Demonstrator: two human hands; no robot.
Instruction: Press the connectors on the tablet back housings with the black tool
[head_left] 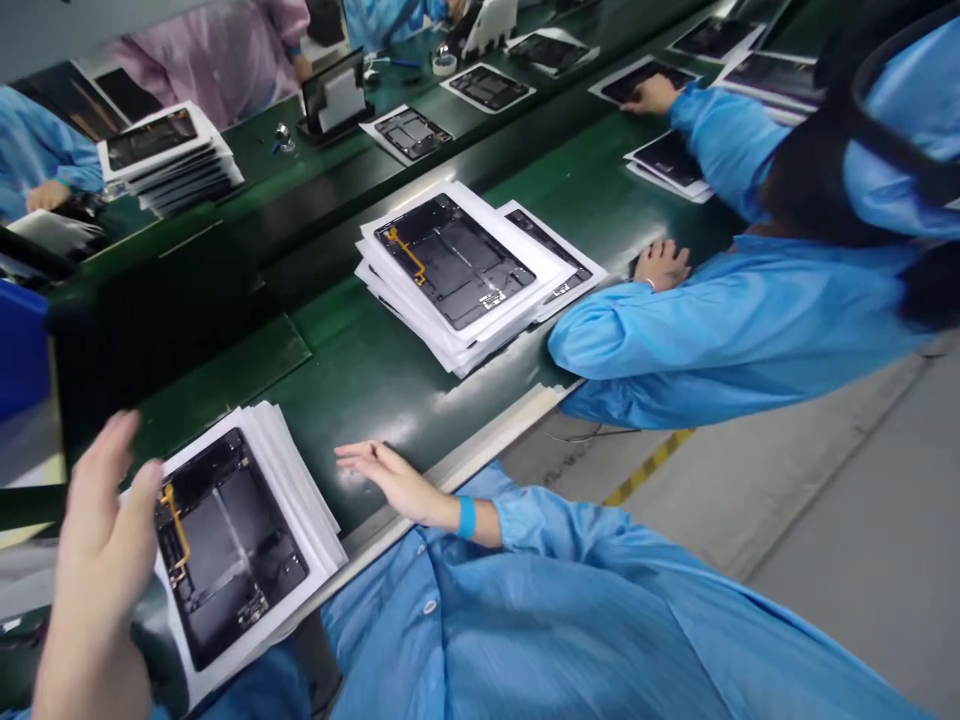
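My left hand (97, 570) is raised at the left edge of a dark tablet back panel (229, 550) with an orange flex cable, its fingers apart. The panel lies on a stack of white sheets (296, 530) on a green conveyor belt (375, 450). My right hand (397, 480) lies open on the belt, its fingertips just right of the stack and apart from it, with a blue wristband (466, 517) at the wrist. A co-worker's blue-sleeved hand (661, 265) rests on the belt beside another panel stack (457, 260).
Several more panels on white sheets (487, 88) lie along a second green belt beyond a dark divider (180, 290). Co-workers in blue and pink smocks (210, 60) stand across it. A blue bin (22, 350) sits at far left, and a grey floor (847, 560) with a yellow stripe lies right.
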